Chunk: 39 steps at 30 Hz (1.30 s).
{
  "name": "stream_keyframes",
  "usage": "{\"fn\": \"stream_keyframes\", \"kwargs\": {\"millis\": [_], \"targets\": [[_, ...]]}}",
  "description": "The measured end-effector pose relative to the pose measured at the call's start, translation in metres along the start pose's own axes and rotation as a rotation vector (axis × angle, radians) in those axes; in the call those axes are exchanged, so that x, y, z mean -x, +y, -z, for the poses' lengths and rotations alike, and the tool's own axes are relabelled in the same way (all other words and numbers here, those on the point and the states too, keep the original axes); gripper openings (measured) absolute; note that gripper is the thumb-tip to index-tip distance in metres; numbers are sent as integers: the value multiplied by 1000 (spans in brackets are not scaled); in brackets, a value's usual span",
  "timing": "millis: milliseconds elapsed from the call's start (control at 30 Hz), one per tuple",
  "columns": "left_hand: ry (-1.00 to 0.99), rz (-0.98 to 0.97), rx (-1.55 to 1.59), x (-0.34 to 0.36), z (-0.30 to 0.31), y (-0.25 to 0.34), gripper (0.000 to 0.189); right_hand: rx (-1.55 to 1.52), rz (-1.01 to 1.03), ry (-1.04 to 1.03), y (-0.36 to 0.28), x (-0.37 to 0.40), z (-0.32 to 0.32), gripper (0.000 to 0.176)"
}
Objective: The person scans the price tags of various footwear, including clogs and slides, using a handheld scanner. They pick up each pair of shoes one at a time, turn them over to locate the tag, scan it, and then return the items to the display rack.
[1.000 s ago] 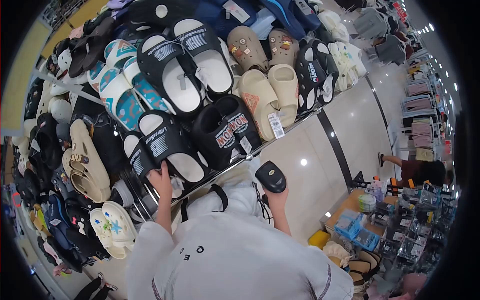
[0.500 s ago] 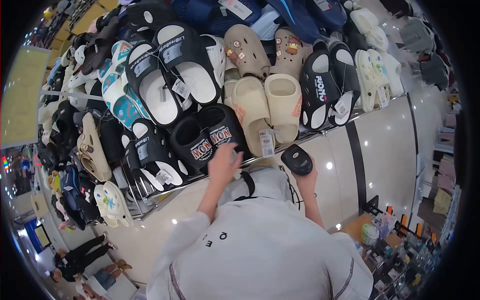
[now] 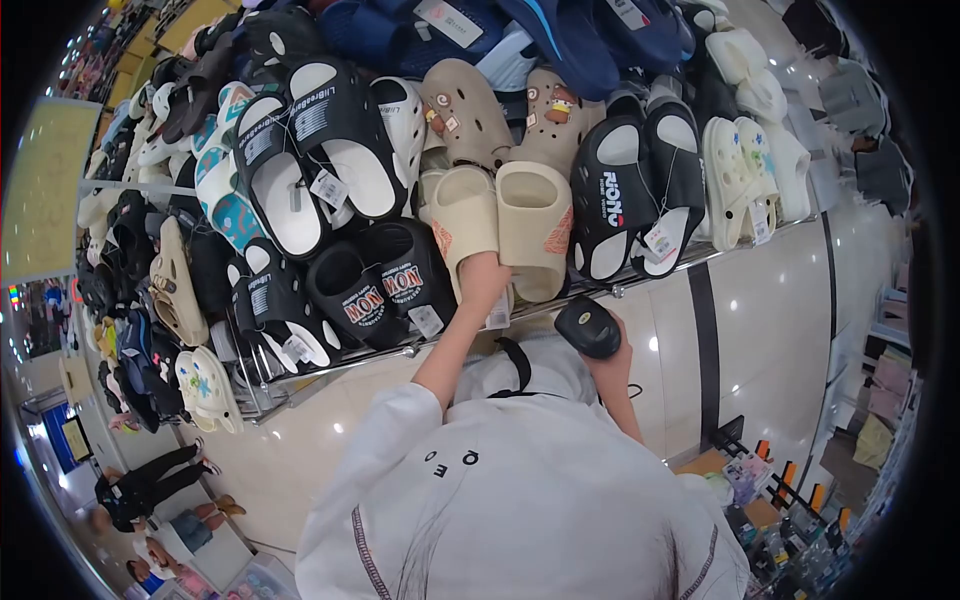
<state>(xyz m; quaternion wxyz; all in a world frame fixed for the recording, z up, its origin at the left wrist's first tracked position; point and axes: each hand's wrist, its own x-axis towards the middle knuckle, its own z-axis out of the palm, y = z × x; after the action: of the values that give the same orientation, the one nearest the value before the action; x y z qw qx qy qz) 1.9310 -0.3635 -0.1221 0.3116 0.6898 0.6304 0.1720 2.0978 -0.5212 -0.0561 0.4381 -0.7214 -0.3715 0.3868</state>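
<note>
Slippers [image 3: 515, 235] in beige just behind front rail [image 3: 617, 291], probably light, soft and easily flexed, best held by the sides, with left hand [image 3: 485, 280] against one's rail-side end, pinch impossible to tell, and right hand [image 3: 612, 348] curled around black scanner [image 3: 586, 328] outside that rail.

The person's left hand [image 3: 484, 282] touches the lower end of the left shoe of a pair of beige slides [image 3: 535, 225]; its grip cannot be determined. The right hand [image 3: 614, 358] holds a black handheld device [image 3: 588, 328] just beyond the front rail [image 3: 375, 360] of the display rack. Black slippers with lettering [image 3: 342, 300] stand left of the beige pair, black-and-white slides [image 3: 615, 195] stand right of it, and taupe clogs with charms [image 3: 465, 110] lie behind it.
</note>
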Motion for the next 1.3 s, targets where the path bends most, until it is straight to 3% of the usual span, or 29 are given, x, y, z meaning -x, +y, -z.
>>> {"fn": "stream_keyframes", "kwargs": {"millis": [200,433,700,900,1033,1100,1133,1167,1233,1300], "targets": [[267,8,229,17,22,24,18,-15,21,-16,-23,0,-6,63],[286,124,475,8,65,57,12,-13,117,-69,-59,17,-22,61],[486,116,1117,14,101,82,14,134,332,-58,-84,23,-41,59],[404,203,1166,15,96,69,17,252,435,6,-85,14,-59,59],[369,147,1181,17,77,51,17,320,410,34,-84,11,-67,60],[514,-56,837,16,88,55,18,354,377,70,-83,9,-65,60],[461,86,1016,22,89,63,19,322,327,39,-82,10,-63,60],[438,70,1020,19,77,50,19,287,275,8,-81,12,-60,60],[438,59,789,3,44,5,18,234,268,37,-79,15,-54,60],[376,74,706,5,42,-4,18,219,259,40,-70,17,-48,59]]}}
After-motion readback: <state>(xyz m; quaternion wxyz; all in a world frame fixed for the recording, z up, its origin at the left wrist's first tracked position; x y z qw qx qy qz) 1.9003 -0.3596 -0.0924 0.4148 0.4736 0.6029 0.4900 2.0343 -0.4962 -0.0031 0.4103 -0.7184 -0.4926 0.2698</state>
